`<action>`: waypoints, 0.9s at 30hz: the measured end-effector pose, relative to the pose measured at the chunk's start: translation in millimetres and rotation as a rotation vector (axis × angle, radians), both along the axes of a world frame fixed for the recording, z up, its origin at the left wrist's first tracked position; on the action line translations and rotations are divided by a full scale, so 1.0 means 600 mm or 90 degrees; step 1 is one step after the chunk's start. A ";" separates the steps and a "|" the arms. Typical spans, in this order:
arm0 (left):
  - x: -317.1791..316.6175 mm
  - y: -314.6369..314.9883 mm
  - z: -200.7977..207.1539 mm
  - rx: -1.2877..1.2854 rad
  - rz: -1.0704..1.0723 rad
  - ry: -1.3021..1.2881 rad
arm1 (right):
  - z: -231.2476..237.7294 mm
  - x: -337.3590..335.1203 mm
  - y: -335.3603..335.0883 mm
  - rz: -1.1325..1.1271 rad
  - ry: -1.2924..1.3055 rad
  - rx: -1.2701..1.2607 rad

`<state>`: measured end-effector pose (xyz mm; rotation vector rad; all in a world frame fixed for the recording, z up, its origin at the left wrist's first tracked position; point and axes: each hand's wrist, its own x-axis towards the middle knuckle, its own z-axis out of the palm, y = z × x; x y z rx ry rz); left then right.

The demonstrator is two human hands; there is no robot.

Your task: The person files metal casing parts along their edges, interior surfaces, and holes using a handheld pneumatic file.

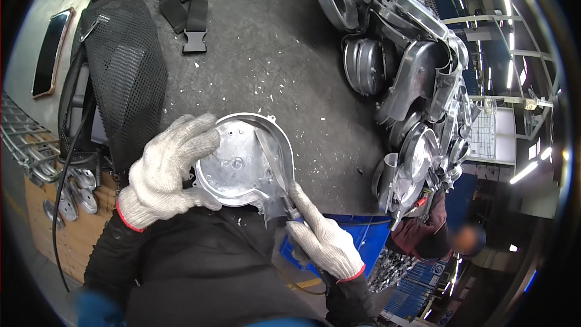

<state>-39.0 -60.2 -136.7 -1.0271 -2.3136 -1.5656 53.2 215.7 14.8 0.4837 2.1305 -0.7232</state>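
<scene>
A round, shallow cast-metal housing (pixel 235 148) sits at the table's near edge, its open side facing up. Its raised rim has small lugs, and a spout-like section points toward me. My left hand (pixel 158 172), in a white knit glove with a red cuff, grips the housing's left side, fingers over the rim and thumb low. In my gloved right hand (pixel 327 239) is a scraper-like hand tool (pixel 272 158) with a long tapered metal blade. The blade reaches inside the housing along its right wall. My fingers hide most of the tool's handle.
Similar metal housings (pixel 417 72) are heaped along the table's right side. Light chips dot the dark tabletop (pixel 242 42). A black mesh bag (pixel 124 66) and a phone (pixel 53 53) lie at left. Below right is a blue bin (pixel 363 236); beyond it, another person (pixel 433 230).
</scene>
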 end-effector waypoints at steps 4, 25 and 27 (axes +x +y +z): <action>-0.010 0.004 0.010 -0.013 0.000 -0.017 | 0.011 -0.003 0.000 0.023 0.007 0.011; -0.011 0.025 0.002 0.080 0.048 -0.219 | -0.008 -0.027 -0.014 0.134 0.048 -0.003; -0.013 0.024 -0.005 0.078 0.057 -0.176 | -0.012 -0.014 -0.007 0.119 0.106 0.009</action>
